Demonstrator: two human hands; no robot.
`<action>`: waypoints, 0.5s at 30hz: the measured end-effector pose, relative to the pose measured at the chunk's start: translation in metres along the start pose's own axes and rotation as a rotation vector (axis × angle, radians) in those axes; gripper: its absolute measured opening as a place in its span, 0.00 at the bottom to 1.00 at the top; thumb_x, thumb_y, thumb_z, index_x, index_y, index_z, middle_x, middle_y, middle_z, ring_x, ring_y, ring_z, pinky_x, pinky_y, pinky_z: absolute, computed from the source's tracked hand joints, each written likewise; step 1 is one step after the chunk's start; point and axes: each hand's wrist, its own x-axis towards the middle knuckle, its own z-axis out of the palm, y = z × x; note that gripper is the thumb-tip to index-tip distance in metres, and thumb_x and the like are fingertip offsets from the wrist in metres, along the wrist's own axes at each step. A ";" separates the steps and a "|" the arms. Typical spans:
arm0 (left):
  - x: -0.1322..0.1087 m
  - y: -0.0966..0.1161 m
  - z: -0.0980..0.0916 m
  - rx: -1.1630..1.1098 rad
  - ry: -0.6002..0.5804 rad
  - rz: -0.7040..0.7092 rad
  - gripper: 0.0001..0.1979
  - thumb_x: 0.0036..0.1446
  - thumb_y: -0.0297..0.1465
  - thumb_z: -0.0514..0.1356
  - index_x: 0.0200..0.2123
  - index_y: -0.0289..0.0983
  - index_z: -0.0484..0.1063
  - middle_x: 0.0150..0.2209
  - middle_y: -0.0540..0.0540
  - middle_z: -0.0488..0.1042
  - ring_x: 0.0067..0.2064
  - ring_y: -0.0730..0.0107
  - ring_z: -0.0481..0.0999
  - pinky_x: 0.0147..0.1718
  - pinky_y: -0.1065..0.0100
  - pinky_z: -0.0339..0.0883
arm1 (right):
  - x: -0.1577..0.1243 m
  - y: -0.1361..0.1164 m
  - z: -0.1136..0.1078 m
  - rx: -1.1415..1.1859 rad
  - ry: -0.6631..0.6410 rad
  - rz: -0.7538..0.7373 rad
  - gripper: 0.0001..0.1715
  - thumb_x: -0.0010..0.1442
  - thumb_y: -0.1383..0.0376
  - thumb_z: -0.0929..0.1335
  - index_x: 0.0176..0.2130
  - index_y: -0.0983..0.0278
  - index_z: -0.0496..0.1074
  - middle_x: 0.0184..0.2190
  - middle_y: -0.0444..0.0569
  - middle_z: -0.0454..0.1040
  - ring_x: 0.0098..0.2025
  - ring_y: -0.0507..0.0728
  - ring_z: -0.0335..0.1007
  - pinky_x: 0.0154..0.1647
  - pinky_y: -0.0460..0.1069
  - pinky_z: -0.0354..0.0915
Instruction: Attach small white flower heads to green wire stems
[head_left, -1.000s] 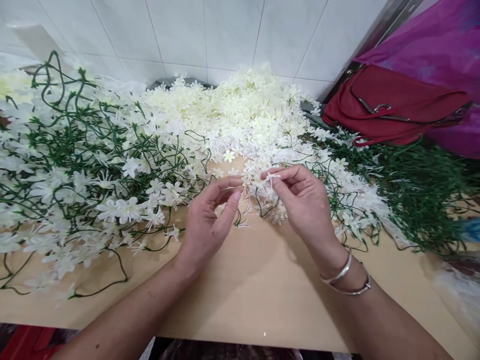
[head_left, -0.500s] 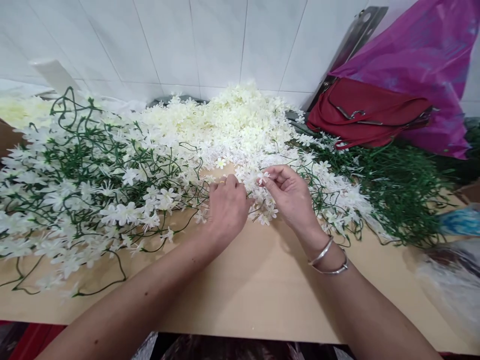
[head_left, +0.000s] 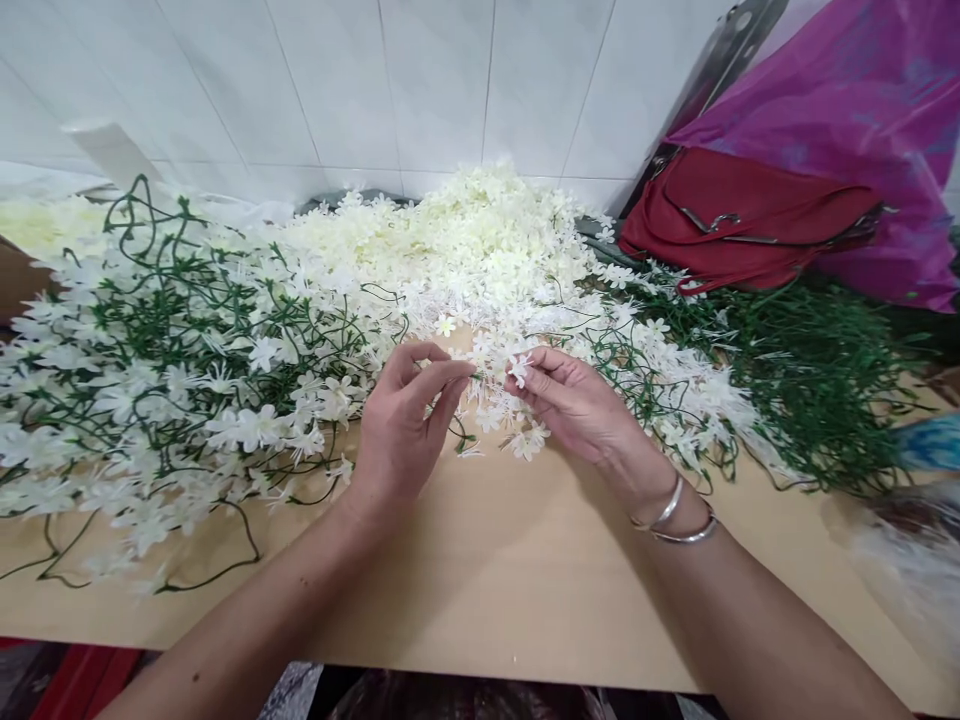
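Note:
My left hand [head_left: 409, 420] pinches a thin green artificial stem [head_left: 474, 374] between thumb and forefinger; part of the stem hangs below the fingers, with a small white tip near the table. Facing it, a short gap away, my right hand [head_left: 577, 405] holds a white artificial flower [head_left: 519, 370] between thumb and fingertips. Behind and beneath the hands spread loose white petals and stamens. On the left lies a large tangle of white flowers on green stems [head_left: 247, 360]. A heap of cream-white blossoms [head_left: 480, 225] rises at the back.
Bare green stems [head_left: 810, 380] are piled at the right. A red handbag [head_left: 750, 215] leans by a purple plastic bag [head_left: 862, 100] near the tiled wall [head_left: 435, 90]. Clear plastic wrapping [head_left: 907, 560] rests at the right of the tan table [head_left: 480, 590].
My left hand has lifted from the flower pile and turned, now with a green stem in its fingertips. My right hand stays near its place, still holding the white flower.

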 end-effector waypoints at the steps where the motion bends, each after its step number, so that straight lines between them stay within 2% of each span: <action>1: -0.004 0.002 -0.002 0.004 -0.003 0.010 0.07 0.69 0.25 0.62 0.44 0.40 0.80 0.44 0.45 0.78 0.43 0.69 0.80 0.44 0.66 0.72 | -0.002 0.000 0.003 0.002 -0.011 0.000 0.21 0.45 0.54 0.85 0.31 0.60 0.79 0.31 0.41 0.76 0.36 0.52 0.71 0.47 0.50 0.68; 4: -0.016 0.007 -0.007 -0.082 -0.045 -0.078 0.04 0.68 0.25 0.63 0.42 0.39 0.79 0.38 0.49 0.80 0.40 0.70 0.80 0.43 0.67 0.72 | -0.008 0.003 0.011 0.007 -0.054 0.012 0.19 0.47 0.54 0.85 0.32 0.60 0.81 0.32 0.42 0.77 0.36 0.52 0.70 0.44 0.49 0.66; 8: -0.035 0.009 -0.009 -0.320 -0.094 -0.370 0.03 0.67 0.29 0.64 0.41 0.39 0.79 0.34 0.49 0.78 0.34 0.71 0.77 0.35 0.68 0.71 | -0.014 0.012 0.021 -0.017 -0.143 0.091 0.19 0.48 0.53 0.84 0.32 0.60 0.80 0.32 0.43 0.77 0.35 0.53 0.69 0.38 0.48 0.64; 10: -0.041 0.007 -0.009 -0.379 -0.094 -0.459 0.03 0.67 0.31 0.64 0.40 0.40 0.80 0.34 0.49 0.78 0.34 0.70 0.76 0.34 0.68 0.70 | -0.015 0.017 0.024 -0.030 -0.160 0.115 0.18 0.50 0.53 0.83 0.33 0.60 0.80 0.33 0.43 0.76 0.35 0.53 0.68 0.36 0.47 0.63; 15: -0.043 0.004 -0.007 -0.387 -0.092 -0.465 0.04 0.66 0.32 0.65 0.39 0.40 0.81 0.35 0.47 0.80 0.35 0.69 0.75 0.35 0.67 0.69 | -0.015 0.021 0.027 -0.051 -0.146 0.126 0.17 0.50 0.53 0.83 0.33 0.59 0.81 0.33 0.43 0.77 0.34 0.52 0.68 0.34 0.47 0.63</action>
